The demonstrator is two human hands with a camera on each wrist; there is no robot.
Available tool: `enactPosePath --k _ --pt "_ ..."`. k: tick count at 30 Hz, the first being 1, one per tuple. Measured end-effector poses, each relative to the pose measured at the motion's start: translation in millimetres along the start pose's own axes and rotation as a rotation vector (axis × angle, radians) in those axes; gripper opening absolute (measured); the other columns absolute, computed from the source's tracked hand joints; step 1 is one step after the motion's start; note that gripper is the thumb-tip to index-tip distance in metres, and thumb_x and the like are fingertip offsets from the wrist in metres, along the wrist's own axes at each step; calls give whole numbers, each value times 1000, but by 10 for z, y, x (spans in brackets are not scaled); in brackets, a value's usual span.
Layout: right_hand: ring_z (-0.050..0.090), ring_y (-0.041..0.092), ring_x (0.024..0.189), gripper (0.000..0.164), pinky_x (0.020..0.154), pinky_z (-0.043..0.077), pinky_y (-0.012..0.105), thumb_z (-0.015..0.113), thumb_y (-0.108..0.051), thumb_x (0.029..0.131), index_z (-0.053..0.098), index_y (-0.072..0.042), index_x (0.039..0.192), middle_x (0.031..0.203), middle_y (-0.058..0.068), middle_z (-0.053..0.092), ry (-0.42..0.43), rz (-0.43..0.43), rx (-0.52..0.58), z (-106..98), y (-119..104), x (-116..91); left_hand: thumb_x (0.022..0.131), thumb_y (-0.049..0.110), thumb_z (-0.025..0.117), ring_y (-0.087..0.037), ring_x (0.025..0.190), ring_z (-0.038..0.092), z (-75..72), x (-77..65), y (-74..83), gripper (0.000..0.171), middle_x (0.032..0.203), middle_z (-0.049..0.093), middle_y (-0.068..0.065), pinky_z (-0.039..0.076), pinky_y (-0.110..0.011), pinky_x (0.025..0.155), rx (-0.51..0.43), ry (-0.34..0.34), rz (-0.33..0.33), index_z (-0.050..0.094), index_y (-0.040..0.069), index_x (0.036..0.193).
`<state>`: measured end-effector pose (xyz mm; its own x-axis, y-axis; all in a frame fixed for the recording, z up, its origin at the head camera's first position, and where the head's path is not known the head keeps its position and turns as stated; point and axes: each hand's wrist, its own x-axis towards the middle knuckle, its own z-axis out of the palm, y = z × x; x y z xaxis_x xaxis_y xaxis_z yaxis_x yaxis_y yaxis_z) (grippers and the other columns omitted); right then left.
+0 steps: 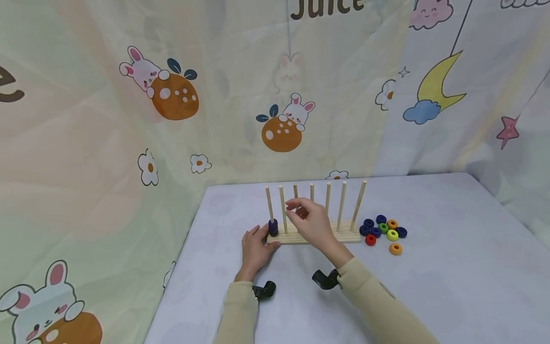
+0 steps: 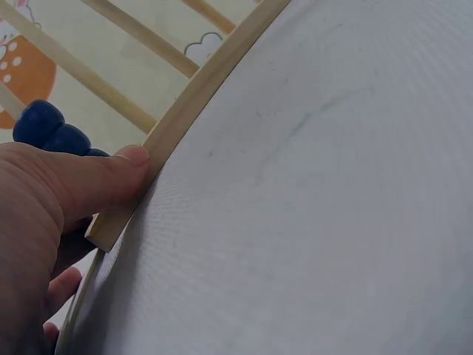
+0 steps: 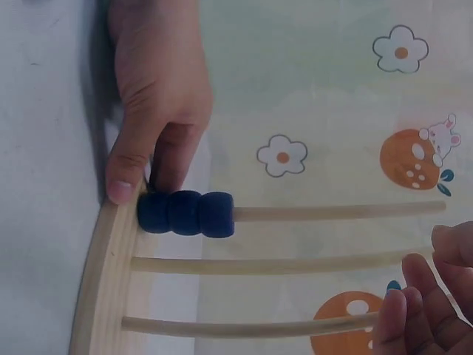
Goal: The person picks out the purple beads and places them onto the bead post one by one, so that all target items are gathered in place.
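A wooden peg rack (image 1: 318, 237) with a row of upright pegs stands on the table. On its leftmost peg, dark blue beads (image 3: 185, 214) are stacked at the bottom. My left hand (image 1: 255, 251) grips the rack's left end; in the left wrist view its thumb (image 2: 118, 174) presses on the front edge of the base. Near the upper part of the second peg (image 3: 281, 264) is my right hand (image 1: 313, 224), fingers bent and thumb apart from the index finger. No bead shows between those fingers. Whether they touch the peg, I cannot tell.
Right of the rack lies a loose group of beads: several dark blue ones (image 1: 381, 219), a red one (image 1: 370, 240), green (image 1: 383, 228), yellow (image 1: 392, 235) and orange ones (image 1: 396, 249). A printed cloth (image 1: 232, 119) hangs behind the white table (image 1: 451, 258).
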<state>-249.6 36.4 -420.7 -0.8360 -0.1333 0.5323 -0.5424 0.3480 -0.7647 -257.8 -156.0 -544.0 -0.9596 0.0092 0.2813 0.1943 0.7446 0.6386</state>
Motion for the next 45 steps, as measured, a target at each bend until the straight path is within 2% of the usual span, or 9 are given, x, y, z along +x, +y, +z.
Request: enactPosePath --k 5,8,17,24,27,30,34,45 --pt "64 11 72 17 66 55 26 73 -10 87 72 -11 104 92 0 72 5 37 -26 -73 104 -143 80 31 80 -35 135 41 2 -2 -2 66 135 60 -9 15 -56 116 2 -5 -1 57 7 137" --pt "64 10 71 16 66 55 26 74 -10 87 72 -9 102 92 -1 72 10 49 -53 -110 190 -218 80 31 80 -35 135 41 5 -3 -5 66 135 60 -10 15 -57 115 5 -4 9 57 6 137" --pt "65 14 75 16 68 57 26 74 -7 85 72 -10 100 92 0 72 43 64 -81 -225 389 -420 79 29 80 -35 134 43 -6 -13 -18 65 134 61 -8 16 -57 115 -8 9 23 58 7 136" --pt "64 14 78 17 70 57 26 75 -7 84 73 -7 101 96 0 73 55 108 -121 -334 509 -576 79 29 81 -35 134 43 -4 -22 -29 66 133 61 -9 15 -56 115 -27 8 24 57 6 136" --pt "64 14 78 18 70 57 27 76 -7 83 73 -9 101 98 1 73 65 120 -136 -393 535 -644 79 28 81 -35 134 42 -4 -22 -28 66 133 62 -9 15 -56 116 -34 7 21 57 6 136" --pt "63 13 81 18 72 57 24 76 -8 84 73 -12 102 101 1 72 67 147 -163 -447 591 -699 80 28 80 -34 135 42 -5 -18 -26 66 133 61 -9 14 -55 116 -35 4 15 57 6 137" --pt "62 13 82 18 73 55 21 76 -9 85 72 -9 103 101 1 72 77 177 -200 -519 671 -752 80 28 80 -35 135 42 -1 -13 -29 65 134 61 -9 14 -55 116 -38 3 13 57 6 137" --pt "62 15 81 17 69 49 11 75 -7 85 72 -5 102 99 5 73 173 177 -288 -724 861 -817 80 30 81 -33 136 41 7 -5 -37 67 135 60 -7 13 -54 117 -37 -3 5 56 7 138"
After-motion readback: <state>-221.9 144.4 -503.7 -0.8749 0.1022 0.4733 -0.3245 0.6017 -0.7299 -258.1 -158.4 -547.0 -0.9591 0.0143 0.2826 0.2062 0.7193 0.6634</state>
